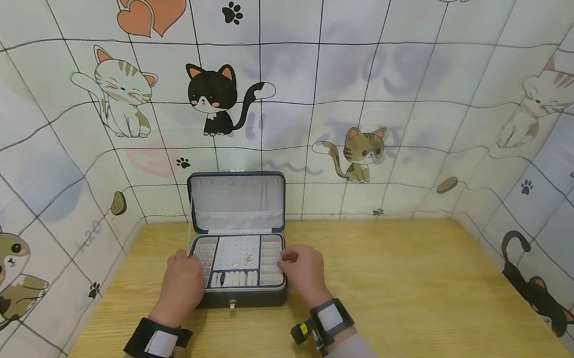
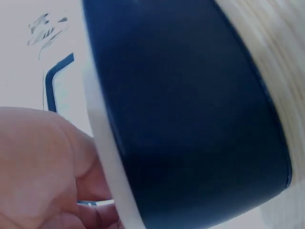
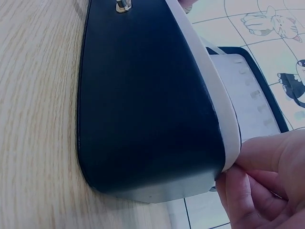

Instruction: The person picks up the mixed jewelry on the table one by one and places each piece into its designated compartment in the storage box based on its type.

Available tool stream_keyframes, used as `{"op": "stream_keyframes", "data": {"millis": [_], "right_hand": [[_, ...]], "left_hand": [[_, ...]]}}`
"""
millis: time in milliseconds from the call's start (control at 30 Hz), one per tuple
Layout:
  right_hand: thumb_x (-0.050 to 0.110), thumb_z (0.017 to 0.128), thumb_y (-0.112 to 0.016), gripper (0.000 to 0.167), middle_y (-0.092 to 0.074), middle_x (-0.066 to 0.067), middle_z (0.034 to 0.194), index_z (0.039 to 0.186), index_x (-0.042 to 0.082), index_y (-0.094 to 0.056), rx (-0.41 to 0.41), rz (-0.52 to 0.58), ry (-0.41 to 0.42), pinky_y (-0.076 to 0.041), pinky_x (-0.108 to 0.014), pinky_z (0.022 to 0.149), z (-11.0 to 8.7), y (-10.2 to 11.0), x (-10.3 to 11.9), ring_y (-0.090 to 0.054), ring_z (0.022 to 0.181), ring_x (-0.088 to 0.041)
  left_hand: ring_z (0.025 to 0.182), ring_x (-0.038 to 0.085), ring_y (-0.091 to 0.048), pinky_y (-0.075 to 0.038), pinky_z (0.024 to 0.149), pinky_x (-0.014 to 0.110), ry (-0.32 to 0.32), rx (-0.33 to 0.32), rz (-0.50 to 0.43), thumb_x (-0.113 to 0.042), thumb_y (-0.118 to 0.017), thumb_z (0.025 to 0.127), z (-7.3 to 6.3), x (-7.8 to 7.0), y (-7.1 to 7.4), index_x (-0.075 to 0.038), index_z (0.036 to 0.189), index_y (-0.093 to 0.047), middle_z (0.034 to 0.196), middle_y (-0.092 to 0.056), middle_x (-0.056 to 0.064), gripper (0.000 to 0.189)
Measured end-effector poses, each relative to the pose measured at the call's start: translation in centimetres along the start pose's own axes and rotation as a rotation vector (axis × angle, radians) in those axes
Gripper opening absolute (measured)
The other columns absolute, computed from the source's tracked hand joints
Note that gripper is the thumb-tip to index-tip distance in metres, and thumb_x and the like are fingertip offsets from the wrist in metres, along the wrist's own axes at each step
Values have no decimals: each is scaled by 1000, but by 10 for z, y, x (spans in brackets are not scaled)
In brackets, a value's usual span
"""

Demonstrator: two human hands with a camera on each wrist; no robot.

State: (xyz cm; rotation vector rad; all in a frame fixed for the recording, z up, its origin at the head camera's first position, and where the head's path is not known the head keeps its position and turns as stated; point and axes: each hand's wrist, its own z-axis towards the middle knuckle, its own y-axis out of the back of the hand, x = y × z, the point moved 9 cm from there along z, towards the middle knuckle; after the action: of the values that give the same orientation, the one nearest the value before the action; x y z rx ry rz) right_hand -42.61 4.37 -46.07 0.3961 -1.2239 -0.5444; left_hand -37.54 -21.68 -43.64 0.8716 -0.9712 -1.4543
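Note:
A dark navy jewelry box [image 1: 258, 298] stands on the table with its lid [image 1: 238, 201] raised toward the back wall. My left hand [image 1: 182, 282] grips the box's left rim, its fingers bent over the edge. At the opposite side, my right hand [image 1: 304, 265] pinches the right rim between thumb and fingers. The right wrist view shows those fingertips at the cream rim [image 3: 224, 114] near a corner. Inside lies a white panel [image 1: 231, 251] dotted with holes, a few tiny pale pieces [image 1: 250, 259] on it. White ring rolls [image 1: 240, 278] fill the front section.
Divided compartments flank the panel on both sides. A metal clasp [image 1: 232, 304] sits on the box's front. The wood-grain table [image 1: 414, 295] extends to the right and toward me. Cat-printed sheeting [image 1: 289, 113] hangs behind and along both sides.

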Motion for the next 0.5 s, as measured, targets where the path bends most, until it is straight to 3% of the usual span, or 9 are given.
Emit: {"op": "stream_keyframes", "data": {"millis": [67,167,400,500], "right_hand": [[11,83,-87,14,-81,-3,91,96,11,-83,7,12,-5,-60,-38,78,-1,0,-2,-72,84,-18],[11,82,-87,15,-80,-3,92,97,11,-83,24,33,-17,-59,-35,75,1,-1,-7,-70,82,-16],[12,84,-86,19,-78,-4,97,102,11,-82,127,141,-73,-56,-31,76,9,-9,-24,-68,86,-17],[11,85,-86,26,-76,-8,98,110,9,-80,174,191,-58,-57,-31,76,12,-12,-27,-68,87,-18]], "left_hand": [[69,26,-48,-44,62,39,-13,34,9,0,-72,87,3,3,-2,12,79,-69,69,-56,15,15],[66,24,-50,-47,58,38,3,88,-55,-1,-68,88,9,13,-6,9,75,-68,67,-57,12,16],[66,26,-54,-43,57,36,199,203,-365,-6,-58,95,15,42,-19,2,81,-69,74,-59,12,20],[66,24,-55,-43,57,34,199,253,-404,-8,-60,96,17,46,-20,1,84,-70,75,-60,10,18]]}}
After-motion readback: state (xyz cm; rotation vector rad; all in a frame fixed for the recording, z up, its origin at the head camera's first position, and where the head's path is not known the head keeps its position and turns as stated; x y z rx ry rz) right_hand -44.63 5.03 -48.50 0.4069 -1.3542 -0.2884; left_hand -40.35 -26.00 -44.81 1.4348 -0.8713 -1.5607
